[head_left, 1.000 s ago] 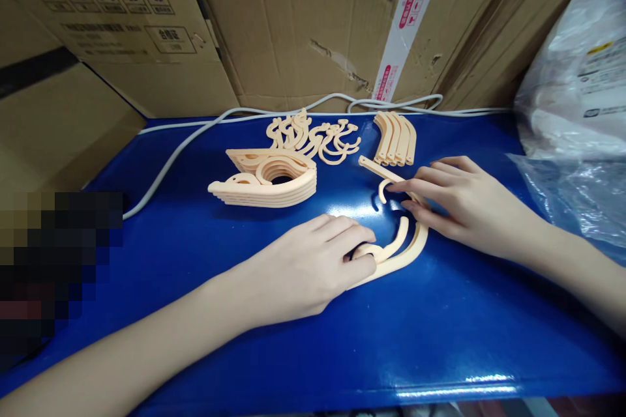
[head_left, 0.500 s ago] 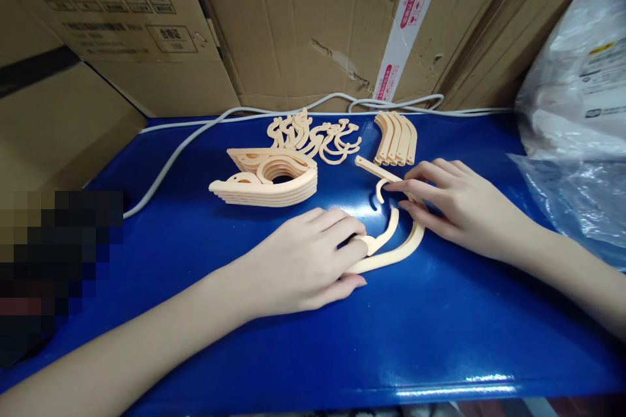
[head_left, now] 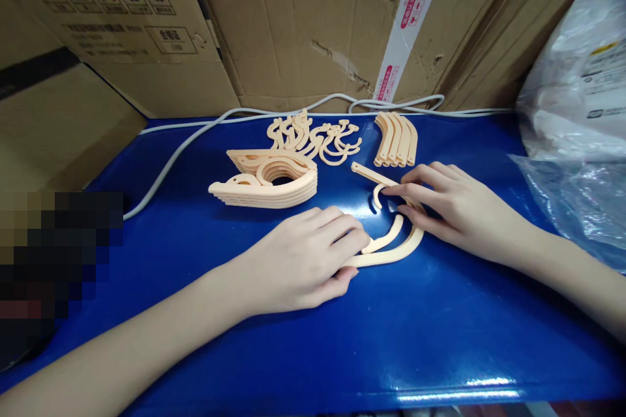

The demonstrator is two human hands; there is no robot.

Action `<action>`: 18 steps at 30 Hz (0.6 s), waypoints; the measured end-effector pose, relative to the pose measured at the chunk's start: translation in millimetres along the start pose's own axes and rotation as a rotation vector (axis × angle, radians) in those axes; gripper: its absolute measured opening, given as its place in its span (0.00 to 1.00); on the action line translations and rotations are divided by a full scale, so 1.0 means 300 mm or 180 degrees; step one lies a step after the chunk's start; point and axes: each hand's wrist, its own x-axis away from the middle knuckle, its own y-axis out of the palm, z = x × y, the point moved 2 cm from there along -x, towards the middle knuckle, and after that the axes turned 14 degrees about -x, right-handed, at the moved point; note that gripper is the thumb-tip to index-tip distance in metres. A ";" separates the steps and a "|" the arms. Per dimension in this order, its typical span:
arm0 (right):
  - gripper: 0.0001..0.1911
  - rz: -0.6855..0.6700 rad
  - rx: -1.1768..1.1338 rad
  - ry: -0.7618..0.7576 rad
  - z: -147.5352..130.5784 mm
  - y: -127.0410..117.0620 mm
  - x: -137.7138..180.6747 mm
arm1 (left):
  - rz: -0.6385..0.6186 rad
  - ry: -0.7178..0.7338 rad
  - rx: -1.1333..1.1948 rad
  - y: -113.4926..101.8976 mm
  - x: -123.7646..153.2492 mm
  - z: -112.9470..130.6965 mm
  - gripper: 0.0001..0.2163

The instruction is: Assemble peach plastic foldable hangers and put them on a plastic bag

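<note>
A cream plastic folding clothes hanger (head_left: 391,257) lies between my two hands, its curved arms bent towards each other. My left hand (head_left: 313,259) is closed on its left end, fingers over the top and thumb on the near edge. Around the right bend, my right hand (head_left: 443,205) pinches the other arm, with the fingertips by a small curved hook (head_left: 377,197). The straight end of that arm (head_left: 366,172) sticks out to the far left of my right fingers. My fingers hide the joints.
A stack of folded hangers (head_left: 293,194) stands beyond my left hand. Farther back are a heap of loose hooks (head_left: 337,143) and several curved arm pieces (head_left: 396,139). A white cable (head_left: 180,143) runs before cardboard boxes (head_left: 303,26); a plastic bag (head_left: 577,78) is at right.
The hanger has turned slightly between my hands, its straight end shifting a little left and nearer. My left fingers and thumb have shifted slightly on their end.
</note>
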 end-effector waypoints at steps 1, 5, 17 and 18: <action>0.16 0.0000 -0.0013 0.0003 0.000 0.000 0.000 | 0.0009 0.0011 0.0001 0.000 0.000 0.001 0.09; 0.16 0.0016 -0.0058 0.0012 -0.005 0.000 -0.001 | 0.0021 0.0057 -0.0040 0.002 0.004 0.002 0.09; 0.16 -0.0096 -0.0085 -0.0142 -0.038 0.000 0.001 | 0.0134 0.0109 -0.0353 0.010 0.008 -0.003 0.09; 0.15 -0.0124 -0.0127 -0.0162 -0.045 -0.001 0.002 | 0.0182 0.0043 -0.0488 0.009 0.009 -0.006 0.09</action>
